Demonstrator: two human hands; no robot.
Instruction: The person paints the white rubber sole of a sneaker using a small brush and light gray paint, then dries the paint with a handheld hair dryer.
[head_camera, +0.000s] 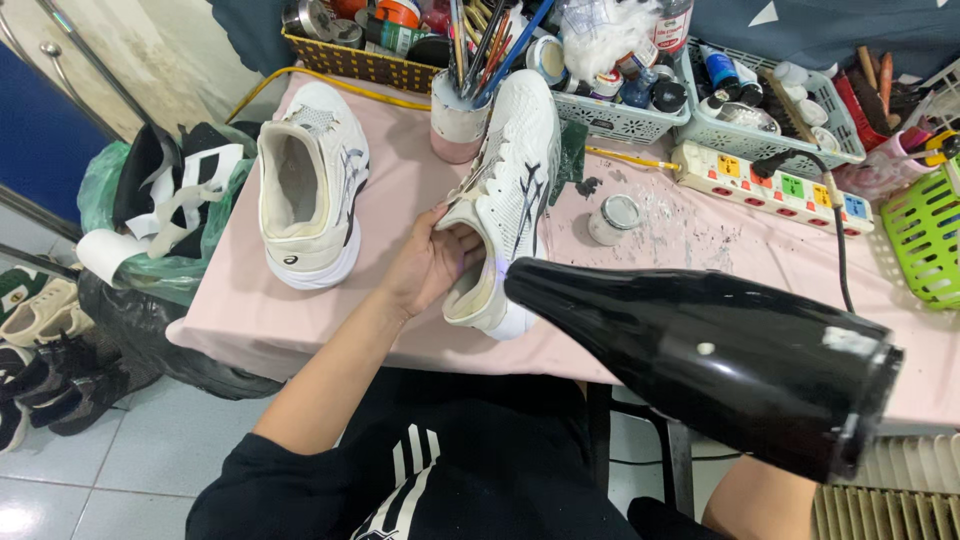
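- Nearest you: black hair dryer, large in view, its narrow nozzle pointing left at the heel of the white sneaker. Your right hand is hidden behind the dryer body; only a bare forearm shows at the bottom right, so how it grips cannot be told.
- Your left hand is closed on the white sneaker, fingers tucked into the heel opening, thumb on the outside of the collar.
- The held sneaker lies on the pink table cover, near the front edge, toe pointing away from you. White mesh upper, dark stripes on the side, lining yellowed inside the heel.
- To its left, apart from it: second white sneaker, resting on the cover, opening facing you, same dark stripes, small dark mark on the heel.
- Right of the held sneaker: small round white jar with a silver lid, on paint-flecked cloth.
- Further right: white power strip with coloured panels, black plug seated in it.
- Far edge: pink-and-white brush cup, pale lattice baskets of small bottles and jars, green basket at the right.
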